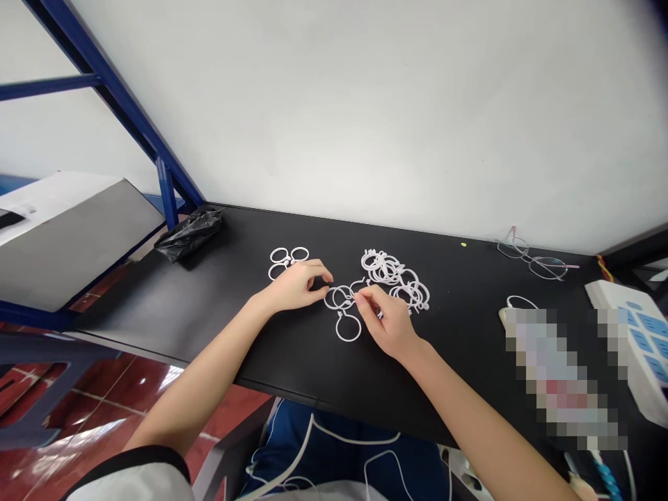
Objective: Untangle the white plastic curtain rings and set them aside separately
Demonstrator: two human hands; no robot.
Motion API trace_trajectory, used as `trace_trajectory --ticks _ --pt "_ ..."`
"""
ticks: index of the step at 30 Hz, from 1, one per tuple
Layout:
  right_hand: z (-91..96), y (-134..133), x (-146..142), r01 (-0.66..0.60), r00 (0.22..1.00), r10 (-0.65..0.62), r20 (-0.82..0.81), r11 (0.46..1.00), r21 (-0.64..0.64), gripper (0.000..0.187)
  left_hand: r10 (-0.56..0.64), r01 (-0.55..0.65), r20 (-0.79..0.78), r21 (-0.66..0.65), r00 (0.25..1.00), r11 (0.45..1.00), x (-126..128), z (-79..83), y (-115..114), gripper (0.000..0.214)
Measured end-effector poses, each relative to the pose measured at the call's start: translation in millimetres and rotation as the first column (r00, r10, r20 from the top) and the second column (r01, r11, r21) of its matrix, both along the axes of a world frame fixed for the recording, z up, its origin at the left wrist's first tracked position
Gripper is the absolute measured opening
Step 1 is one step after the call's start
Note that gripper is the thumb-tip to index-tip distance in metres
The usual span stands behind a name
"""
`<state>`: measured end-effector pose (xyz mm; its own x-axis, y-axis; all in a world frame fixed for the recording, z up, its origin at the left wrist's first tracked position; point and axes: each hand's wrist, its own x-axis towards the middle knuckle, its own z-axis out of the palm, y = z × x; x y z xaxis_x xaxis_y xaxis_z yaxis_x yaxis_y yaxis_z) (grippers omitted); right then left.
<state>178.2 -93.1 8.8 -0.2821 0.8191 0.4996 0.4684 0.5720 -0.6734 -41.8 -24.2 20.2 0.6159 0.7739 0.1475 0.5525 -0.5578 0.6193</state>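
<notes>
At frame centre, the left hand (295, 287) and right hand (389, 321) each pinch the linked white rings (342, 298) on the black tabletop (234, 306). A ring pile (396, 277) lies just to the right.

rings (395, 277): white
table (234, 327): black, plain
bag (191, 233): glossy black
wall (365, 104): off-white
frame (120, 104): blue
floor (104, 396): red tiles, pale joints
power strip (634, 334): white, blue sockets

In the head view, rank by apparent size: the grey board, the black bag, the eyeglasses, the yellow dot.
1. grey board
2. black bag and eyeglasses: about alike, not ranked
3. yellow dot
</notes>
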Motion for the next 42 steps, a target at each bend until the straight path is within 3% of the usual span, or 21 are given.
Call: trace_trajectory --ticks 10,16,19,29,42 --pt "1.1 -0.3 -1.7 0.015 1.000 -0.015 0.010 0.999 0.029 0.017 -0.003 0.003 -0.036 -0.004 0.999 1.000 7.9 -3.8 -2.0 0.015" --pt "4.7 5.4 2.5 0.285 0.929 -0.285 -0.235 0.958 -0.035 0.023 -0.006 0.006 -0.010 0.024 1.000 1.000 10.4 -2.5 -4.5 0.019" --pt "6.5 8.4 5.4 0.326 0.887 -0.338 -0.313 0.941 -0.091 0.025 0.006 -0.006 0.006 0.043 1.000 0.999 12.2 -0.8 -7.1 0.022" --pt "0.1 6.8 4.1 0.326 0.922 -0.318 -0.222 0.945 -0.001 0.020 0.042 -0.042 -0.036 0.001 0.998 0.999 17.3 -7.7 -6.8 0.013" --pt "0.5 5.2 3.1 0.307 0.932 -0.298 -0.207 0.951 0.014 0.018 0.122 -0.111 0.082 -0.133 0.989 0.985 18.6 -5.5 -9.3 0.010"
